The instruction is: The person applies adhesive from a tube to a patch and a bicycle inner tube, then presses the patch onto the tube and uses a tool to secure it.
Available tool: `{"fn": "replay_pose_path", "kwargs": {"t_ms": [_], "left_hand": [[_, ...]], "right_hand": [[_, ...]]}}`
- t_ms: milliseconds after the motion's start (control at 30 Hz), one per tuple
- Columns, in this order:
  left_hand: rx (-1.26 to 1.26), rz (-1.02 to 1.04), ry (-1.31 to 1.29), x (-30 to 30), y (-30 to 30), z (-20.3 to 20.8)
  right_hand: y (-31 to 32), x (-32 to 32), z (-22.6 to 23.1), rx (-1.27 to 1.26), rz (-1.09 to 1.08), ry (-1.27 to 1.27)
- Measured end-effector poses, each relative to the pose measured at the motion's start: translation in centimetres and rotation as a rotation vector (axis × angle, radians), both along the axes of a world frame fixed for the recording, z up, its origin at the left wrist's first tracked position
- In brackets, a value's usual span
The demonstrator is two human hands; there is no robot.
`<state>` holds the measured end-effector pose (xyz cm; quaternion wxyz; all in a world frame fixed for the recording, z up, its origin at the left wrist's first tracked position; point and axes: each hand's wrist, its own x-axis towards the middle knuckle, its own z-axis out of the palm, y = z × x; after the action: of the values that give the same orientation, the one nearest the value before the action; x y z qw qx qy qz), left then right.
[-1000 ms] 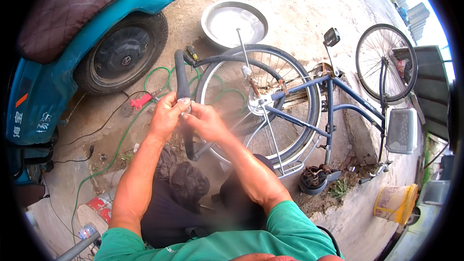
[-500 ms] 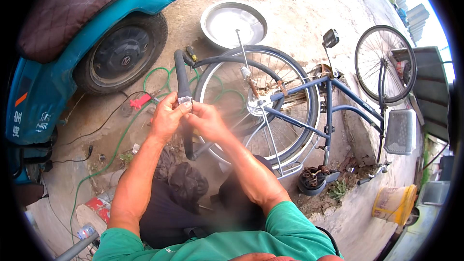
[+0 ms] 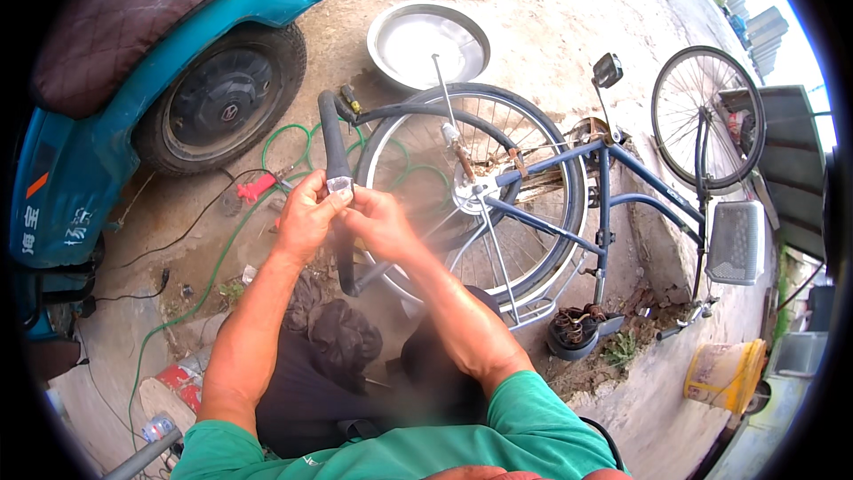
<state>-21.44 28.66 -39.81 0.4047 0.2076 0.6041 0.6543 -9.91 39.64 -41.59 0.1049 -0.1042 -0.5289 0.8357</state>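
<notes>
Nearest the camera, two bare forearms rise from green sleeves over the person's dark-trousered lap, and the hands meet just in front of the knees. The left hand (image 3: 306,218) and the right hand (image 3: 382,222) are both closed, fingertips pinched together on a small pale patch (image 3: 340,185), held up close, it seems, so that both thumbs can work at it. What exactly the piece is stays too small to tell.

Directly behind the hands a black inner tube (image 3: 330,138) hangs pulled out from the rear wheel (image 3: 471,191) of a blue bicycle (image 3: 613,178), which stands upside down, probably so the wheel is free and reachable. The tube loops up beside the rim and runs down past the hands, touching or nearly touching them; this keeps the spot being worked within easy reach.

On the ground to the left lie a green hose (image 3: 213,258), coiled loosely, and a red-handled tool (image 3: 256,187) just beside it. A dark rag (image 3: 333,338) sits in a heap by the left knee.

Farther off, a round metal basin (image 3: 426,40) rests on the concrete beyond the wheel. A teal vehicle (image 3: 115,133) with a small black tyre fills the left side. The bicycle's front wheel (image 3: 706,116) stands well apart at the far right, and a yellow bucket (image 3: 724,373) lies tipped at the lower right.
</notes>
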Motion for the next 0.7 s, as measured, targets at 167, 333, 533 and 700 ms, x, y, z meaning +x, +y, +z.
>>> {"fn": "replay_pose_path", "kwargs": {"t_ms": [167, 333, 533, 700], "left_hand": [[0.029, 0.019, -0.144, -0.4, 0.0, -0.5], [-0.017, 0.001, -0.121, 0.2, 0.2, 1.0], [0.001, 0.023, -0.172, 0.1, 0.2, 0.0], [-0.007, 0.068, -0.112, -0.4, 0.0, -0.9]], "right_hand": [[-0.5, 0.1, 0.9, -0.056, 0.021, -0.016], [0.1, -0.1, 0.2, 0.041, -0.005, -0.023], [-0.4, -0.2, -0.2, -0.039, -0.024, -0.055], [-0.8, -0.2, -0.1, 0.087, -0.003, -0.055]]}}
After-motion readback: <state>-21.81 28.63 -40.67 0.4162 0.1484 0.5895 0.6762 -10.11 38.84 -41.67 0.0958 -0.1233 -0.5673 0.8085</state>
